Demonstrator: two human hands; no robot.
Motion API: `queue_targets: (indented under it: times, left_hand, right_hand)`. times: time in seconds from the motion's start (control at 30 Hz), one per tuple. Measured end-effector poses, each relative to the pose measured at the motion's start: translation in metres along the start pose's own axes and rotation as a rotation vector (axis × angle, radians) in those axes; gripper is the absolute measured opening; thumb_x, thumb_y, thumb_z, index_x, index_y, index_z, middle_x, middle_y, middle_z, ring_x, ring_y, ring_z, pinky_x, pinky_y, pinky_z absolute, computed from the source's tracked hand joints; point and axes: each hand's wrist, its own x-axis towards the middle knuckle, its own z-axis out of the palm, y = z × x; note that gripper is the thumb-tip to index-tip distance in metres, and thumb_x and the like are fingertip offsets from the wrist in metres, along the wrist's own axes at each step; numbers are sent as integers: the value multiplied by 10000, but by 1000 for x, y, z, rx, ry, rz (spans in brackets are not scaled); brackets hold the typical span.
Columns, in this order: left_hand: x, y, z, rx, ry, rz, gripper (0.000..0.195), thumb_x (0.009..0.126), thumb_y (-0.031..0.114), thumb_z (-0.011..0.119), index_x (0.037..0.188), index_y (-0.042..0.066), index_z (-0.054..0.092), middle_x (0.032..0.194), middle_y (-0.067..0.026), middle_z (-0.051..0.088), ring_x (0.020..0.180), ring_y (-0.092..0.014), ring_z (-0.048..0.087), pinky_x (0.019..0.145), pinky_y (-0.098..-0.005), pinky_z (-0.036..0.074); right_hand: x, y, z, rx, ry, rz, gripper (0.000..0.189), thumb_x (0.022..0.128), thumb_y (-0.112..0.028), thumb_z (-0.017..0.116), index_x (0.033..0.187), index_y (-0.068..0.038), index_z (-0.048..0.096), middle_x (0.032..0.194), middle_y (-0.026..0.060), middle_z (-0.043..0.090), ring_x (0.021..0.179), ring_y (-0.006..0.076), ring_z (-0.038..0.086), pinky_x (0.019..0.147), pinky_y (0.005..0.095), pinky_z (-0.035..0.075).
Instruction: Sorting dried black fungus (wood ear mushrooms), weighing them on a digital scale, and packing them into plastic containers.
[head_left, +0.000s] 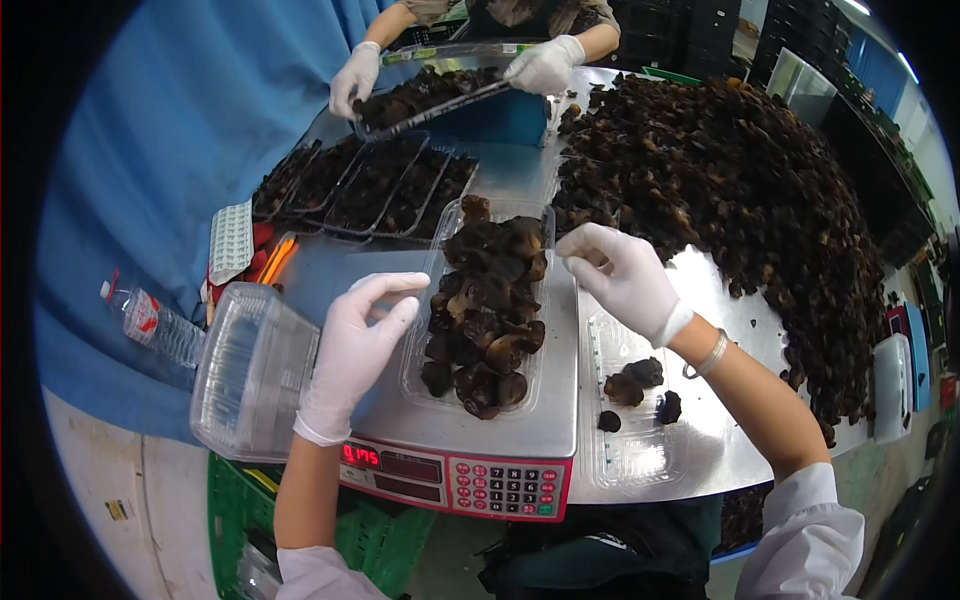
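A clear plastic tray (414, 367) rests on the metal pan of a red electronic scale (442, 480), its lit display showing digits. Dark brown wood ear fungus (487, 300) is heaped along the tray. My left hand (360, 345), in a white glove, hovers by the tray's left side with thumb and forefinger apart. At the upper right rim is my gloved right hand (626, 277), fingers curled and fingertips close together; whether they pinch anything is unclear. To the right, a second clear tray (637, 465) carries several loose fungus pieces (634, 382).
Across the table a co-worker's gloved hands (546, 66) tilt a filled tray (427, 101). Filled trays (367, 184) stand at back left, with a large fungus pile (712, 165) at right. Nested empty trays (251, 367), a water bottle (154, 322) and an orange utility knife (277, 259) lie left.
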Motion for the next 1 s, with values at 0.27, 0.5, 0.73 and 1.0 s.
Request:
queue_targets:
  times: [0.27,0.5,0.73,1.0]
  left_hand:
    - [-6,6,16,165,-50,164,278,844,21,628,1117,18,683,1147,-111,672,1126,-243,623,991,-347,461]
    - [38,0,13,130,14,202,294,895,59,587,1177,2,651,1181,-122,664,1131,-239,615,980,-333,460]
    - [121,-48,31,194,-108,277,391,918,73,571,1302,-2,569,1254,-158,642,1174,-274,601,1023,-359,439]
    - [107,-19,30,184,-70,286,203,829,9,644,1008,24,738,1009,-104,741,966,-193,694,895,-300,503]
  right_hand:
    - [43,6,12,-238,-57,-183,183,708,-176,782,879,-122,746,928,88,628,957,284,528,891,377,454]
    - [55,14,-20,-108,-220,-94,149,780,-148,700,914,-102,745,967,86,671,971,283,571,932,368,463]
    - [42,21,39,35,-120,-364,403,858,-26,581,1256,-71,626,1165,195,648,1178,369,540,1040,422,433]
    - [38,31,-36,301,106,-149,335,926,26,436,1193,13,638,1124,116,688,1083,198,633,1010,325,467]
